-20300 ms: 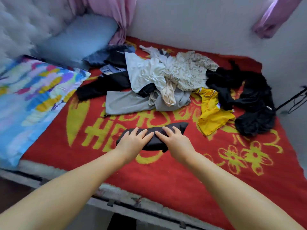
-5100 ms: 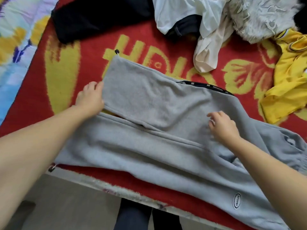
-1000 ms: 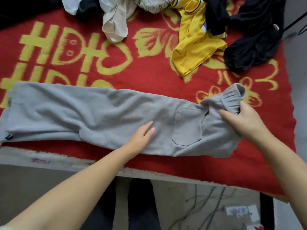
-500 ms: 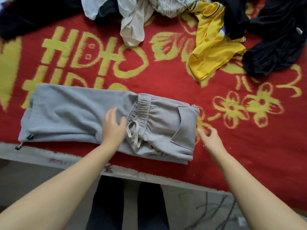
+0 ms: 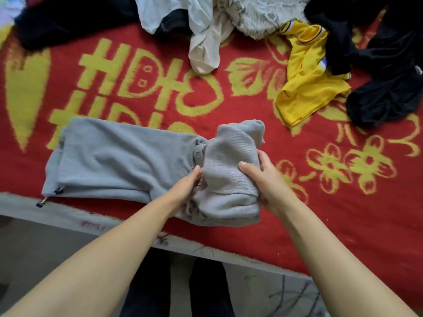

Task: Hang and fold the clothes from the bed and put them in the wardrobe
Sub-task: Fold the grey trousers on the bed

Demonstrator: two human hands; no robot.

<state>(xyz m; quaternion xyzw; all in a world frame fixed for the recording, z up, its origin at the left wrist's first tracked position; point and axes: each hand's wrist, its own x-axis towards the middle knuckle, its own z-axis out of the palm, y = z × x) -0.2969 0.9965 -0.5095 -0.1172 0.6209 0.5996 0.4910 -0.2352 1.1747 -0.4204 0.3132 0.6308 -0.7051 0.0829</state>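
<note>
Grey sweatpants (image 5: 119, 161) lie partly folded near the front edge of the bed, legs stretched to the left. The waist end is folded over and raised off the blanket. My right hand (image 5: 263, 179) grips that raised fold from the right, thumb on top. My left hand (image 5: 187, 184) holds the same fold from the left, its fingers tucked under the cloth at the waistband. A pile of loose clothes lies behind: a yellow jersey (image 5: 306, 76), a white garment (image 5: 178, 12), a cream garment (image 5: 206, 51), a patterned pale garment (image 5: 263, 14) and black clothes (image 5: 386, 65).
A red blanket (image 5: 343, 213) with yellow letters and flowers covers the bed. More dark clothing (image 5: 68, 19) lies at the back left. The bed's front edge (image 5: 68, 218) runs below the pants, with the floor and my dark-clad legs (image 5: 174, 294) under it.
Both hands have closed on the folded waist end and lifted it off the blanket. Before, the left hand lay flat on the pants and the right hand was beside the fold.
</note>
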